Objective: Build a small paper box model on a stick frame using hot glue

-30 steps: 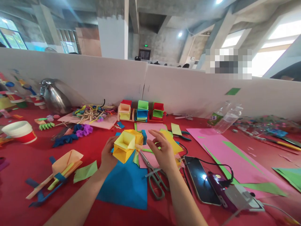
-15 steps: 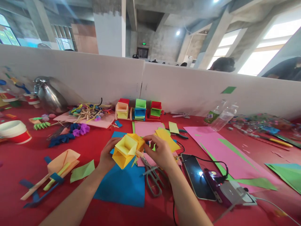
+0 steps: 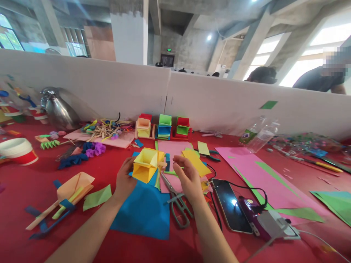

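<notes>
My left hand (image 3: 126,177) grips a yellow folded-paper box (image 3: 146,164) by its left side. The box is tilted so its square openings face me, and a wooden stick end and a small blue paper piece (image 3: 168,161) show at its right. My right hand (image 3: 189,175) is just right of the box, fingers apart and curved, touching nothing. Below the hands lie a blue paper sheet (image 3: 142,215) and scissors (image 3: 179,204). Behind stand similar folded-paper boxes, one peach and yellow (image 3: 144,128), one green and blue (image 3: 163,128), one red and green (image 3: 182,127).
A phone (image 3: 233,206) on a cable lies right of my right arm, beside a purple power bank (image 3: 251,208). At left are a peach paper piece with sticks (image 3: 74,186), paper cups (image 3: 19,151) and a steel jug (image 3: 59,109). A white partition (image 3: 115,87) closes the back.
My right hand has let go of the box's right side and moved slightly right, fingers opening. The box has turned, showing the blue piece at its right.
</notes>
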`<state>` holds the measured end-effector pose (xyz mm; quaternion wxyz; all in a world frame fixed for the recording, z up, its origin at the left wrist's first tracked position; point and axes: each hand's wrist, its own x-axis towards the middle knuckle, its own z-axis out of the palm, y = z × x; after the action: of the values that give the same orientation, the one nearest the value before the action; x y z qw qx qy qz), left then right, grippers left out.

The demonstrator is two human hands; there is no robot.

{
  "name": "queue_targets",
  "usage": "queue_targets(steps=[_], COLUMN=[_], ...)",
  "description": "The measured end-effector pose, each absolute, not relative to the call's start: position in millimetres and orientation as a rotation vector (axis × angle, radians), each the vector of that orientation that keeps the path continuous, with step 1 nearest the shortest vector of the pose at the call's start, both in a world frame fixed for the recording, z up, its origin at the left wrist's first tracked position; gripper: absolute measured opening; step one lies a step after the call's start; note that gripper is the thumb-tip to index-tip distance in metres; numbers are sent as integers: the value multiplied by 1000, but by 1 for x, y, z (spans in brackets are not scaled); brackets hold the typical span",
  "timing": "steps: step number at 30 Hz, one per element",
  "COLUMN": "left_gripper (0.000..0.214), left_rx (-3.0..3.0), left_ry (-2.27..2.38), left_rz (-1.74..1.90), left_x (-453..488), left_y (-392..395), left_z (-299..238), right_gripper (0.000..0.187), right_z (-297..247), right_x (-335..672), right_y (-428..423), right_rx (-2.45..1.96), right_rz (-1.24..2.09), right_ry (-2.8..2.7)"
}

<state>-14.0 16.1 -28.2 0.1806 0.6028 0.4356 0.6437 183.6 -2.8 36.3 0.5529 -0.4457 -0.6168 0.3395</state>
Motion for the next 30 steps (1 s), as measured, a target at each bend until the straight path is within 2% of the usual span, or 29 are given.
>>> queue_targets(steps=[5,10,17,23,30], left_gripper=[35,43,55,58,58], left_rx=[1769,1845,1961,2001,2045], left_ry=[1266,1323,1419,1421,1443], left_rz=[1753,1663,1494,1349,1303], left_x=[-15,-17,-16,-18,-21], left_y=[15,15,21,24,27], left_z=[-27,-26,-28,-37,-42], right_gripper=[37,24,19,29,38], right_z=[30,24,12,2,-4], right_x=[179,177,184,188,188], right_y=[0,5,12,12,14], right_rx=[-1127,-1136,-1177,-1300,-1343], right_rz=[780,572,468,509,763], right_ry=[-1500,-1611,-1710,-1786,-1717])
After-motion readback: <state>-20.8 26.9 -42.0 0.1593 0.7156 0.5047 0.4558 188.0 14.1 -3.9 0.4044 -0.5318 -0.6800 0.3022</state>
